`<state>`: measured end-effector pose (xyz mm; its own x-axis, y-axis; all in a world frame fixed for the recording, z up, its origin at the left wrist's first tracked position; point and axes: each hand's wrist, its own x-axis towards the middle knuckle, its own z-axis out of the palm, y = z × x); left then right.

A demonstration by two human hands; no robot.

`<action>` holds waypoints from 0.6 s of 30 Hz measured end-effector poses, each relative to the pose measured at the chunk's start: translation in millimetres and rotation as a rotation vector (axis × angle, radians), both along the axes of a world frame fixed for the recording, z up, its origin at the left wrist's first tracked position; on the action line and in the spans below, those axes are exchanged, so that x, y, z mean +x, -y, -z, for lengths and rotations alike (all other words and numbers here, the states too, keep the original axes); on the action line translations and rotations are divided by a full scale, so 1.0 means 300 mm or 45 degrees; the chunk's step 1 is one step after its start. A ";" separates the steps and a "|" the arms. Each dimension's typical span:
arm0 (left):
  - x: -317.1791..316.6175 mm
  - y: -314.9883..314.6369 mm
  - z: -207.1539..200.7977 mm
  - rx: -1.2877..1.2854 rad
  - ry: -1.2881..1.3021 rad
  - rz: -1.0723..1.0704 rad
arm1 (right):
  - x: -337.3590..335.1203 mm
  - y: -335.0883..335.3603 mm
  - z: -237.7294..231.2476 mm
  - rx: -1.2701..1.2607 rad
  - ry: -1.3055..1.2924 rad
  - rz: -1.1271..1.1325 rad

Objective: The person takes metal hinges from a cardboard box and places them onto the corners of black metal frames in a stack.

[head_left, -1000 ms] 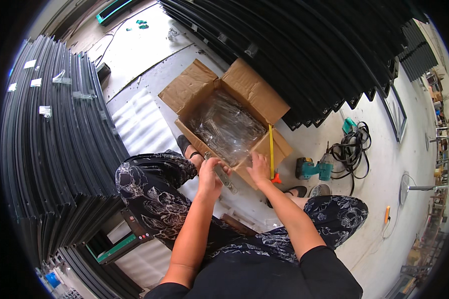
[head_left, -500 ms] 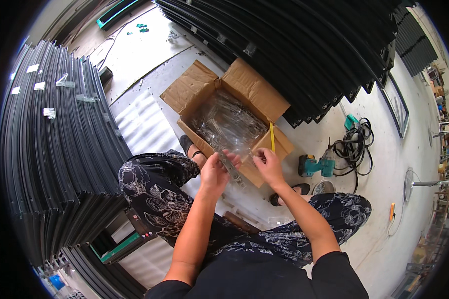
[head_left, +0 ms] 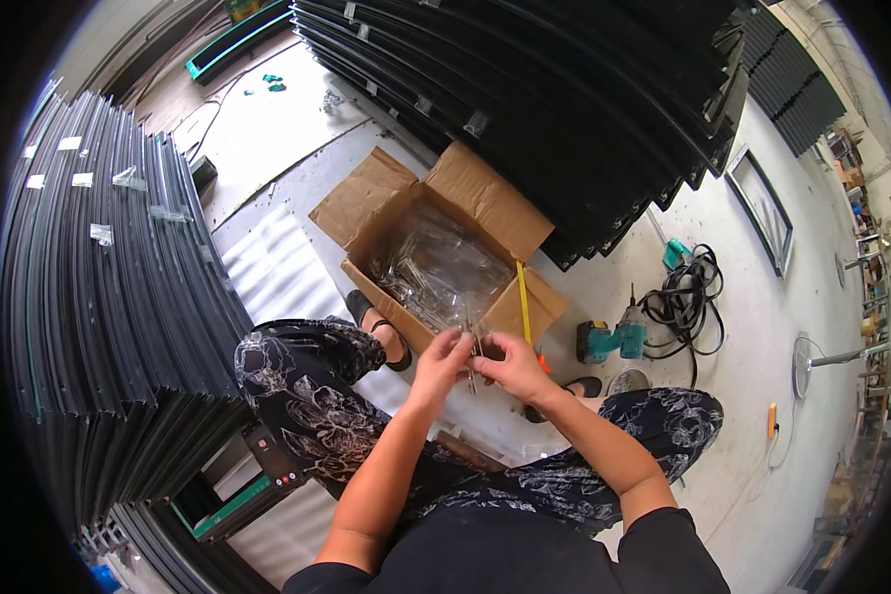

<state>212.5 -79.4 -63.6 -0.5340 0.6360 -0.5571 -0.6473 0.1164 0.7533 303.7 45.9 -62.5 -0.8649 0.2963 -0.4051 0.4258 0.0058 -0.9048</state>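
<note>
My left hand [head_left: 443, 368] and my right hand [head_left: 515, 370] meet above the near edge of an open cardboard box [head_left: 493, 201]. Between them stands a thin metal strip [head_left: 473, 346], seen almost edge-on, and the fingers of both hands are closed on it. Part of the strip is hidden behind the fingers. Inside the box lie clear plastic bags [head_left: 455, 259] and many shiny metal pieces [head_left: 406, 282]. A yellow measuring tape [head_left: 524, 302] hangs out along the box's right side, close to my right hand.
On the floor to the right are a teal cordless drill [head_left: 614, 341], a coiled black cable [head_left: 690, 302] and a small round tin [head_left: 628, 380]. Stacks of black frames [head_left: 129, 287] rise at the left, and more black frames [head_left: 564, 109] stand beyond the box.
My right hand has come over to the left hand and now grips the metal strip too. The strip has turned from its flat, holed face to nearly edge-on.
</note>
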 end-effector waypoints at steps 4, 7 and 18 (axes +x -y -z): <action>0.010 0.021 -0.033 0.101 0.266 0.228 | -0.007 -0.003 -0.060 -0.185 -0.167 0.229; 0.017 0.017 -0.057 0.249 0.277 0.249 | -0.003 -0.022 -0.080 -0.121 -0.167 0.208; -0.032 0.045 -0.010 0.168 -0.511 0.345 | 0.049 -0.108 -0.266 -0.284 0.064 -0.001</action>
<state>202.8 -93.0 -60.5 -0.4955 0.8327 -0.2471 -0.2630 0.1273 0.9564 318.3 78.4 17.3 -0.8423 0.1937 -0.5029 0.4702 -0.1918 -0.8615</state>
